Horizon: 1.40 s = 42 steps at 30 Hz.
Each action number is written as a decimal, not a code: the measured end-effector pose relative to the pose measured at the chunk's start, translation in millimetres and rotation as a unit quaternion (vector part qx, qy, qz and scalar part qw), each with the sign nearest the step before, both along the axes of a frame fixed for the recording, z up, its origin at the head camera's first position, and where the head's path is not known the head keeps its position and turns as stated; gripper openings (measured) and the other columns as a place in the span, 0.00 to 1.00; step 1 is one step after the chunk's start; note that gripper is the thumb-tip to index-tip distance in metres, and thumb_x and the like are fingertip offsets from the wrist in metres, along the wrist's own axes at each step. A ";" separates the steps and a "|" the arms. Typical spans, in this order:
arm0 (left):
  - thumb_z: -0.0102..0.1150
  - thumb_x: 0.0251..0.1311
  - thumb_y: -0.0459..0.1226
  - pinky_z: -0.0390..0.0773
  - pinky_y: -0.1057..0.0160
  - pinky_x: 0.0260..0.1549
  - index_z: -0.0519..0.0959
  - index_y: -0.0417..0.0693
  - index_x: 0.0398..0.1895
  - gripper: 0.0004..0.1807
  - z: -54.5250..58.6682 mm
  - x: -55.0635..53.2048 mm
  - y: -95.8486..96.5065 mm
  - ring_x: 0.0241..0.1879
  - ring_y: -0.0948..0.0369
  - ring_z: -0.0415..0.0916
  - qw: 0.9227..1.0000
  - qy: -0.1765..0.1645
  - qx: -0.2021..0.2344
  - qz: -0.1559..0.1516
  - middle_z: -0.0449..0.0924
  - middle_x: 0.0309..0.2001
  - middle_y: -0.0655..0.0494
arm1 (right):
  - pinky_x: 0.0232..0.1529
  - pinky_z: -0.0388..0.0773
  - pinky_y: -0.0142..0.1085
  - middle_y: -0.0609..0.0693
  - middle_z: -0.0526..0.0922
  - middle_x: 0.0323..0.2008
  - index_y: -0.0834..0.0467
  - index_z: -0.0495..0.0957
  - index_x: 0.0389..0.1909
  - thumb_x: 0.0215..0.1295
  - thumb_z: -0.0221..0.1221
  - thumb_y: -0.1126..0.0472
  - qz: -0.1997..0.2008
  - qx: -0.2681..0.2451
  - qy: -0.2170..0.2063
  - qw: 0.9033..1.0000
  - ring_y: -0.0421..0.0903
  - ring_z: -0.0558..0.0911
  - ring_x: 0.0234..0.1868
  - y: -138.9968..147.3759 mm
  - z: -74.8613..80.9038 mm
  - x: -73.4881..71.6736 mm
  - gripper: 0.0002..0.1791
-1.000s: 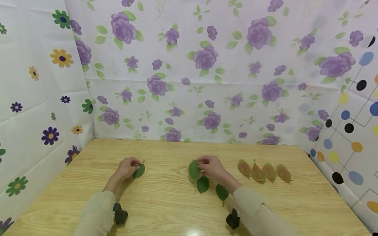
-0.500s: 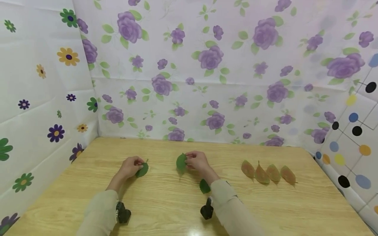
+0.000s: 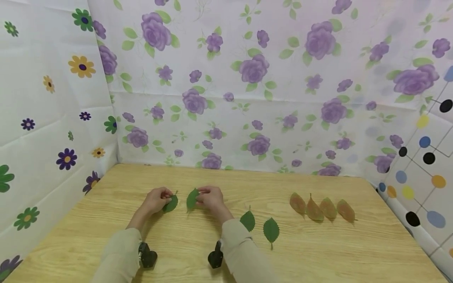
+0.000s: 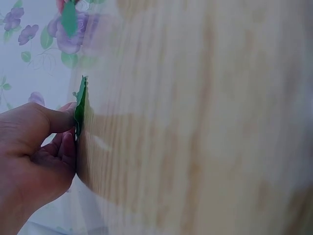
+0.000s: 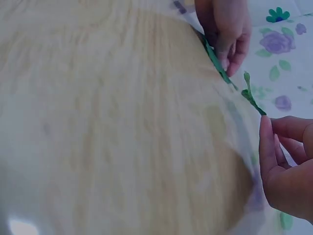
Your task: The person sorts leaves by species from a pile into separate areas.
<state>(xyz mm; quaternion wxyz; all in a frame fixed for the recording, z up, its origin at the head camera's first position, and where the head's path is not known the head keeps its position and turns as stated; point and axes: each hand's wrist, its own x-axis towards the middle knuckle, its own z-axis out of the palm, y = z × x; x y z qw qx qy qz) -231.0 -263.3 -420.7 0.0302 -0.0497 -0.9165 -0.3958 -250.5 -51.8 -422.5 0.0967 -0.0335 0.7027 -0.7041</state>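
Note:
My left hand (image 3: 155, 200) is at the left of the table, thumb and fingertips on the edge of a green leaf (image 3: 171, 204) with toothed edges. In the left wrist view this leaf (image 4: 80, 110) shows nearly edge-on at the thumb tip, close against the table. A second green leaf (image 3: 192, 199) is pinched between thumb and fingers of my right hand (image 3: 211, 199), a short gap to the right of the first. The right wrist view shows the pinched leaf (image 5: 251, 98) edge-on, sticking out past the fingertips.
Two more green leaves lie right of my right forearm, one (image 3: 248, 221) partly behind the sleeve, the other (image 3: 271, 230) farther right. Several reddish-brown leaves (image 3: 313, 209) form a row at the right of the wooden table (image 3: 318, 255). Flowered cloth (image 3: 226, 129) hangs behind.
My right hand has carried its leaf leftward from mid-table to beside the left hand's leaf. The two green leaves beneath the right arm have come into fuller view. The left hand has stayed put.

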 end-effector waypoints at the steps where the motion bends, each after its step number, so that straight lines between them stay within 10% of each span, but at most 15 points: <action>1: 0.56 0.61 0.24 0.75 0.57 0.36 0.76 0.27 0.41 0.07 -0.2 0.1 0.3 0.37 0.52 0.73 1.000 0.000 -0.002 0.001 0.77 0.35 0.44 | 0.37 0.82 0.34 0.57 0.79 0.38 0.70 0.80 0.48 0.59 0.58 0.78 -0.009 0.002 -0.001 1.000 0.47 0.82 0.34 -4.3 -1.8 1.5 0.15; 20: 0.56 0.61 0.24 0.75 0.57 0.37 0.76 0.28 0.41 0.06 -3.0 -2.6 2.1 0.38 0.51 0.73 1.000 0.007 -0.002 0.008 0.76 0.35 0.45 | 0.29 0.80 0.28 0.51 0.80 0.28 0.70 0.83 0.41 0.52 0.59 0.79 -0.079 0.091 0.077 0.990 0.41 0.80 0.30 -30.3 -11.1 10.6 0.14; 42: 0.56 0.62 0.24 0.75 0.59 0.36 0.76 0.28 0.42 0.07 -0.8 1.2 1.0 0.37 0.53 0.73 1.000 -0.005 0.008 0.014 0.76 0.35 0.45 | 0.34 0.79 0.31 0.52 0.83 0.29 0.66 0.84 0.41 0.53 0.64 0.74 -0.068 0.183 0.114 0.974 0.41 0.79 0.31 -33.5 -10.5 13.8 0.13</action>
